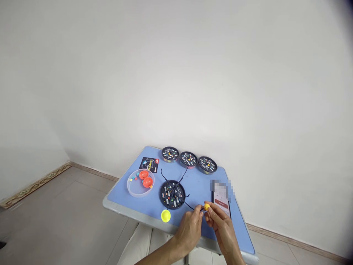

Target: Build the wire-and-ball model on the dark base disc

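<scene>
Near the front right of the desk (198, 184), two bare hands meet over a small yellow-orange ball (206, 207). The right hand (220, 222) has its grip closed on this ball, thumb and fingertips pressed to its sides. Just beside it, the left hand (190, 226) has thumb and forefinger brought together in a pinch around the outer end of a thin dark rod (188, 205); its other fingers are curled in. Whether the rod's tip enters the ball cannot be told, as the fingers cover that spot.

From the left hand the rod runs back to a round black disc (167, 193) with a colourful print, where other dark rods cross over it. One of these points toward the front edge, with a bright yellow cup (166, 216) at its end. Beyond the right hand lies a phone (221, 204), partly blurred out. Left of the disc, a clear round tray (138, 195) holds two red-orange half-shells (143, 175) and several small coloured beads (133, 177). Behind the tray lies a dark printed card (146, 163), and three round black-topped tins (188, 159) stand in a row along the back.
</scene>
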Demonstrator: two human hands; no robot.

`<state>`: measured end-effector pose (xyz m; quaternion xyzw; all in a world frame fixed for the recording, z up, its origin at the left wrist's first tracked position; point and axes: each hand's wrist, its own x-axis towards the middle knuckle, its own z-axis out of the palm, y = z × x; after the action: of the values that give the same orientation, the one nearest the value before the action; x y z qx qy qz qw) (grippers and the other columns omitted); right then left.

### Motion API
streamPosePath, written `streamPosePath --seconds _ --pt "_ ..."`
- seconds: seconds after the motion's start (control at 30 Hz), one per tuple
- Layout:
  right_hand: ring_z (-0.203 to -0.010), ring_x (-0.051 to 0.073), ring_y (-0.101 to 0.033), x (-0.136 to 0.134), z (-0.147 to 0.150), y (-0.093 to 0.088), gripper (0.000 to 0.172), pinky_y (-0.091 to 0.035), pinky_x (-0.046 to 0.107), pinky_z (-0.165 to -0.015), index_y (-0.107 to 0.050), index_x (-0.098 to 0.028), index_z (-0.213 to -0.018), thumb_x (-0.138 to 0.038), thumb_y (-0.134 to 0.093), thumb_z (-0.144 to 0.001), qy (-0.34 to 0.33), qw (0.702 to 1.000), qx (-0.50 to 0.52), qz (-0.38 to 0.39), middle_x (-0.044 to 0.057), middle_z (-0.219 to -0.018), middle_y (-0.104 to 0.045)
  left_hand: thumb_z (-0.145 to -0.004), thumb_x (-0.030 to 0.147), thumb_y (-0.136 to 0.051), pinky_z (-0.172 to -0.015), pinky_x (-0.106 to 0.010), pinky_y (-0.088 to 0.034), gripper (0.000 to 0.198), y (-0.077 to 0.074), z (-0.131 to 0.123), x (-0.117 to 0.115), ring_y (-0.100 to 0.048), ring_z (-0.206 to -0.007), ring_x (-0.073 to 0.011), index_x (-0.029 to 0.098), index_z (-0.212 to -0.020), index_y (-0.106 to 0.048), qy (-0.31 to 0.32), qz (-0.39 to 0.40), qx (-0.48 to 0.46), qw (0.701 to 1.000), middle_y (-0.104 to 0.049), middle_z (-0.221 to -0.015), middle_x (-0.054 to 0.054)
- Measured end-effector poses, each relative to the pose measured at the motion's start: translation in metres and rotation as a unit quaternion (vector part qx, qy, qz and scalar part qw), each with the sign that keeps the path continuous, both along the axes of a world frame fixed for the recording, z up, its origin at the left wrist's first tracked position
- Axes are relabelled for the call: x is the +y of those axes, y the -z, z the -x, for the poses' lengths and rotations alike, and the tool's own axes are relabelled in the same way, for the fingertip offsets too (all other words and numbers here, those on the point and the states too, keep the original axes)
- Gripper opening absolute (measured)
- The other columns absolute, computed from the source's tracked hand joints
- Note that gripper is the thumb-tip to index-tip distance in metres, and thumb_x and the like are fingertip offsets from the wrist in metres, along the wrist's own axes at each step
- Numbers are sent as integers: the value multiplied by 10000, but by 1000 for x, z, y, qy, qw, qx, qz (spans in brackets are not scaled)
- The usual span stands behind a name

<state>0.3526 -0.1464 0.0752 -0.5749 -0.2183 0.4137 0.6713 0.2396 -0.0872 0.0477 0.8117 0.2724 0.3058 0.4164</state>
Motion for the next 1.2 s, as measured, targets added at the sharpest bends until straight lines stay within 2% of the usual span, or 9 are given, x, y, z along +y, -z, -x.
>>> streamPosePath --seconds 0.2,0.3,0.5,0.7,0.83,0.93,1.03,1.13,1.2 --pt "-593 149 -483 -1 1 -9 442 -395 271 -563 -774 -203 -895 -530 -829 -602 -7 998 -53 13 0 -601 -624 -990 181 -317 -523 -255 -393 293 1 -2 1 -627 -566 -173 162 -937 -605 9 2 -7 1000 -704 -693 -75" --pt "-595 147 -485 -1 0 -8 434 -400 272 -573 -773 -209 -902 -533 -821 -618 -14 997 -76 22 1 -602 -629 -980 152 -325 -547 -246 -410 284 3 -3 1 -634 -588 -166 166 -913 -601 10 -2 -27 1000 -727 -753 -83" --pt "-605 157 -503 -2 2 -13 433 -424 282 -584 -771 -208 -851 -560 -820 -604 -18 993 -114 32 2 -596 -623 -977 154 -347 -466 -227 -317 281 1 -1 0 -504 -456 -122 177 -851 -598 3 0 -41 999 -648 -611 -21" --pt "-563 167 -537 -2 -4 -17 501 -477 295 -562 -776 -184 -883 -604 -790 -610 -32 975 -217 32 30 -617 -652 -972 158 -341 -474 -239 -292 283 4 -2 1 -468 -456 -118 181 -832 -586 -7 -5 -35 999 -593 -573 -2" --pt "-579 189 -610 -2 -12 -16 435 -538 305 -545 -765 -198 -925 -579 -712 -721 -55 932 -359 -5 69 -727 -699 -966 159 -343 -478 -229 -295 272 8 -4 1 -472 -471 -122 186 -811 -564 -2 17 -37 999 -551 -561 12" --pt "-745 226 -692 -2 -14 -21 327 -584 316 -643 -755 -231 -922 -511 -602 -848 -75 864 -496 -37 95 -854 -730 -961 164 -350 -474 -222 -290 263 9 -4 1 -470 -473 -123 190 -779 -538 -3 36 -46 998 -515 -548 23" --pt "-847 226 -718 -1 -14 -27 304 -595 305 -702 -732 -246 -955 -426 -487 -938 -100 807 -580 -59 102 -944 -745 -952 156 -362 -487 -220 -294 254 8 -4 1 -469 -485 -119 192 -756 -519 -4 53 -66 996 -501 -552 31" --pt "-829 207 -725 1 -15 -31 298 -593 281 -679 -701 -241 -1002 -351 -426 -970 -129 776 -614 -56 109 -987 -739 -965 200 -370 -508 -219 -308 279 6 -3 0 -464 -491 -112 194 -715 -495 -1 76 -87 993 -482 -551 39" --pt "-798 197 -722 2 -15 -32 292 -590 274 -656 -685 -232 -1010 -317 -408 -973 -142 768 -623 -45 113 -988 -735 -973 228 -366 -505 -215 -311 296 4 -2 0 -451 -472 -104 197 -702 -483 3 94 -98 991 -460 -539 50"
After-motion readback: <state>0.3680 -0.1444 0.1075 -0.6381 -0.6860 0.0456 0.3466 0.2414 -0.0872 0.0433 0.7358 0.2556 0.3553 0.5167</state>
